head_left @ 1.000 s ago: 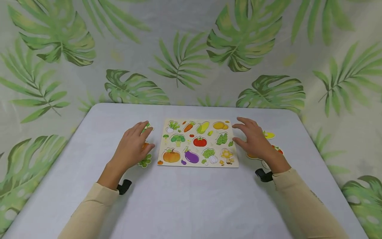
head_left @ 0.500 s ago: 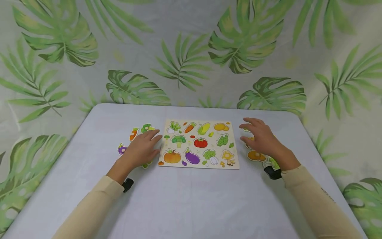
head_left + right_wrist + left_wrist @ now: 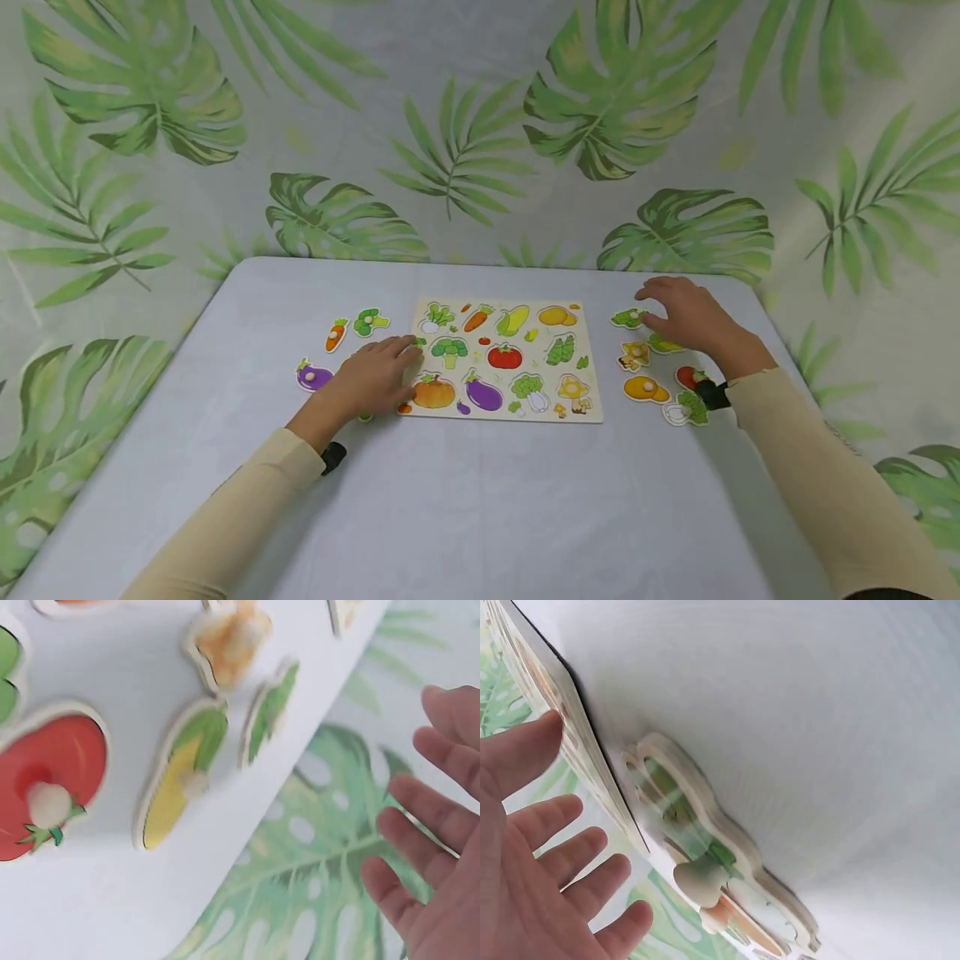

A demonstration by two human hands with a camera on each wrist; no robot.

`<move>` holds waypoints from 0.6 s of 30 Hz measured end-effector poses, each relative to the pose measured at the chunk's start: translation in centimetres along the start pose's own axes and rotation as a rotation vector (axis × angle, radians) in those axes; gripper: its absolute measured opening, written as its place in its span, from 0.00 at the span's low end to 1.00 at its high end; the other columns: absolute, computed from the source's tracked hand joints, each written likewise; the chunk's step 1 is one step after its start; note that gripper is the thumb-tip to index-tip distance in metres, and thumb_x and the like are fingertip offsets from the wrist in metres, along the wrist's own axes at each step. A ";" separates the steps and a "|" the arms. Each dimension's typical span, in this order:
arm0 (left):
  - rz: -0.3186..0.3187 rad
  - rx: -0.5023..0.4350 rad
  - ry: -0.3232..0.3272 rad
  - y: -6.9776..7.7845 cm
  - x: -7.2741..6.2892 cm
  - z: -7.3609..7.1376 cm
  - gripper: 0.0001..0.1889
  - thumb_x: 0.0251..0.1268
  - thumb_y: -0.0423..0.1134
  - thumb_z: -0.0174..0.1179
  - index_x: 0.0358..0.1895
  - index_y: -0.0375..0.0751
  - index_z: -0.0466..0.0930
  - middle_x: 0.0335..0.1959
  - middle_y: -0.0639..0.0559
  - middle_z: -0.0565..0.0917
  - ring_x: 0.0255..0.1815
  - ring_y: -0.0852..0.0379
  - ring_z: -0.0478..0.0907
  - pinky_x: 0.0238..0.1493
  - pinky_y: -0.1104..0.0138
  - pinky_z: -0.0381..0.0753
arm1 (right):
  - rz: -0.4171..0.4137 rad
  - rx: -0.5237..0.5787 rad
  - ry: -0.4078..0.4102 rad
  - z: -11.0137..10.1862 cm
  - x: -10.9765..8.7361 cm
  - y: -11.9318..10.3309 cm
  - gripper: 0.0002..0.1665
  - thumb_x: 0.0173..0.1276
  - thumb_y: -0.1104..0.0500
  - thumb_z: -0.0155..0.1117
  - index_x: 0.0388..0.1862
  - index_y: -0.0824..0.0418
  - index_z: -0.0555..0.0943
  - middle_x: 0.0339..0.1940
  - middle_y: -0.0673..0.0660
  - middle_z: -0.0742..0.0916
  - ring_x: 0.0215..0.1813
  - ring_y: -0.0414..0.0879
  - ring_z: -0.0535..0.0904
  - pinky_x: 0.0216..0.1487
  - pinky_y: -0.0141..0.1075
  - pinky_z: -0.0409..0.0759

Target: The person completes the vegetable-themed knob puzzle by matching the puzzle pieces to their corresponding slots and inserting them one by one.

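A wooden vegetable puzzle board (image 3: 540,371) lies flat at the centre of the table. Over its left edge is my left hand (image 3: 375,377), fingers loosely spread and holding nothing; whether it touches the board I cannot tell. In the left wrist view, a green and white knobbed piece (image 3: 682,810) lies beside the board, below that hand. My right hand (image 3: 686,315) hovers with relaxed fingers above the right-hand pieces, nearest to a green leafy piece (image 3: 626,317) and the corn piece (image 3: 180,780). A tomato piece (image 3: 60,769) shows in the right wrist view.
Carrot (image 3: 336,335), broccoli (image 3: 369,322) and eggplant (image 3: 312,376) pieces lie left of the board. On the right are mushroom (image 3: 634,356), potato (image 3: 642,389) and bok choy (image 3: 684,409) pieces. A leaf-print cloth (image 3: 480,150) hangs behind the table.
My left hand has moved right, from over the left pieces to the board's edge. My right hand has moved right and slightly back, away from the board, uncovering several pieces.
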State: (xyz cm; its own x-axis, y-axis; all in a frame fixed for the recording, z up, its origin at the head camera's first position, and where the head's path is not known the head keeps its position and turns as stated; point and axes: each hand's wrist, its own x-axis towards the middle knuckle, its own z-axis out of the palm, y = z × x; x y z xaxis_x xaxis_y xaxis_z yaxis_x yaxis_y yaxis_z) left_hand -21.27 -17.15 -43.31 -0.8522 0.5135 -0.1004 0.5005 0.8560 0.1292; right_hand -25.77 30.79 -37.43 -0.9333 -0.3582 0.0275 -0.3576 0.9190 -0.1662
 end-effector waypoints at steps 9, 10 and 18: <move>0.046 -0.061 -0.084 -0.1 0.0 0.0 0.37 0.64 0.53 0.61 0.74 0.41 0.65 0.79 0.43 0.60 0.80 0.40 0.57 0.76 0.45 0.63 | 0.097 0.133 -0.046 0.2 0.9 3.3 0.23 0.71 0.60 0.60 0.60 0.71 0.77 0.62 0.74 0.80 0.66 0.71 0.71 0.68 0.66 0.67; 0.058 -0.068 -0.091 -0.2 0.0 0.0 0.38 0.63 0.53 0.61 0.74 0.41 0.64 0.80 0.43 0.59 0.80 0.39 0.56 0.77 0.44 0.62 | 0.097 0.136 -0.046 0.3 1.0 3.5 0.22 0.71 0.60 0.60 0.60 0.71 0.77 0.62 0.74 0.80 0.66 0.71 0.71 0.67 0.66 0.68; 0.043 -0.204 -0.163 -1.1 0.0 0.1 0.44 0.61 0.53 0.63 0.78 0.42 0.56 0.83 0.46 0.50 0.82 0.41 0.49 0.79 0.44 0.57 | 0.106 0.143 -0.045 0.9 1.7 3.7 0.22 0.70 0.60 0.61 0.59 0.70 0.78 0.61 0.73 0.81 0.64 0.70 0.73 0.66 0.65 0.70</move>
State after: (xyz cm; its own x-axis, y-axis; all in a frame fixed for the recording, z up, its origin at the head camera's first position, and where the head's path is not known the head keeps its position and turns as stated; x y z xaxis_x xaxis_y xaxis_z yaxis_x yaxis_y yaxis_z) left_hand -21.85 -18.08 -43.54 -0.7869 0.5659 -0.2463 0.4803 0.8121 0.3315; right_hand -28.66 33.45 -38.89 -0.9618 -0.2705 -0.0417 -0.2457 0.9204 -0.3040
